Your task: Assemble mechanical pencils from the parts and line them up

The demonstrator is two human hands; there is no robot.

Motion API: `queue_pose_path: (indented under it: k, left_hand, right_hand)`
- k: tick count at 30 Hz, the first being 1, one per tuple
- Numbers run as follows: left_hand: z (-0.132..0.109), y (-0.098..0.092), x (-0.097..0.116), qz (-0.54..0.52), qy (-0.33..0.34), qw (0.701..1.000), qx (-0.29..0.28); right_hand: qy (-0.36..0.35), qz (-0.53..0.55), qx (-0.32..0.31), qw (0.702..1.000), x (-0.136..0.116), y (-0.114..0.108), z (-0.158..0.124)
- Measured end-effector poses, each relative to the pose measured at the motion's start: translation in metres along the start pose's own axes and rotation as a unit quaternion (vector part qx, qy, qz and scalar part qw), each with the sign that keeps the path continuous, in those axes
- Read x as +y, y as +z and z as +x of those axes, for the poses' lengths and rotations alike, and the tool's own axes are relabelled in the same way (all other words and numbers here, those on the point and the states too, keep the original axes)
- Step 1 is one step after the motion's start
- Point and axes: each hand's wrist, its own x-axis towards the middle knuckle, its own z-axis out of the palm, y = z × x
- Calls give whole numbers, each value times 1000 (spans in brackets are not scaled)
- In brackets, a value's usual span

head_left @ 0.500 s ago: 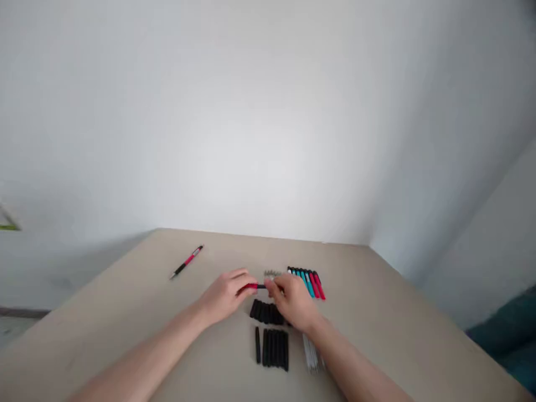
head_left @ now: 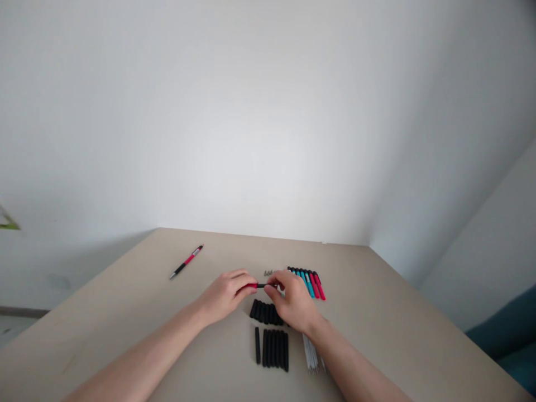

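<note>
My left hand (head_left: 226, 295) is closed around a red pen barrel (head_left: 252, 285), held level above the table. A slim black pen part (head_left: 260, 286) sticks out of the barrel's right end. My right hand (head_left: 296, 300) pinches the far end of that black part between thumb and fingers, which partly hide it. Just beyond the right hand lie a few small springs (head_left: 268, 273). Below the hands, a row of short black pen parts (head_left: 266, 311) is partly covered by the right hand.
A whole red-and-black pen (head_left: 186, 261) lies at the left. Blue and red pen barrels (head_left: 310, 283) line up at the right. Nearer are black tubes (head_left: 275, 349), a single black tube (head_left: 257, 345) and thin pale refills (head_left: 310, 354) by my right forearm. A white wall rises behind the table.
My right fingers have shifted their pinch slightly along the black part, with the index finger raised a little. The left hand and the barrel have stayed in place.
</note>
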Motion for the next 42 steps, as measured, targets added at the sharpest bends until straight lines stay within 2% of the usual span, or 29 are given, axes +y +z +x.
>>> queue_pose_path:
  k: [5,10,15,21,29,32,37,42]
  left_hand:
    - [0,0,-1,0,2,1000,-5]
    - [0,0,-1,-11,-2,1000,-8]
    - [0,1,-1,-16,-2,1000,-11]
    - [0,0,0,-18,-18,999,-20]
    - [0,-1,-2,7,-11,999,-37]
    - [1,-1,-1,35,-18,998,-42]
    - [1,-1,2,55,-30,996,-71]
    - [-2,1,-1,42,-42,997,-57]
  right_hand:
    - [8,10,-41,999,0,-1,0]
    - [-2,15,-4,1000,-1,-2,-1]
    - [18,25,-68,997,1,1,-1]
    - [-9,26,-16,1000,2,1,0]
    - [-23,28,-75,997,-6,-4,-2]
    - [-46,22,-70,996,-8,-3,-3]
    - [-33,28,-53,998,-6,0,-1]
    - [-25,30,2,999,1,0,0]
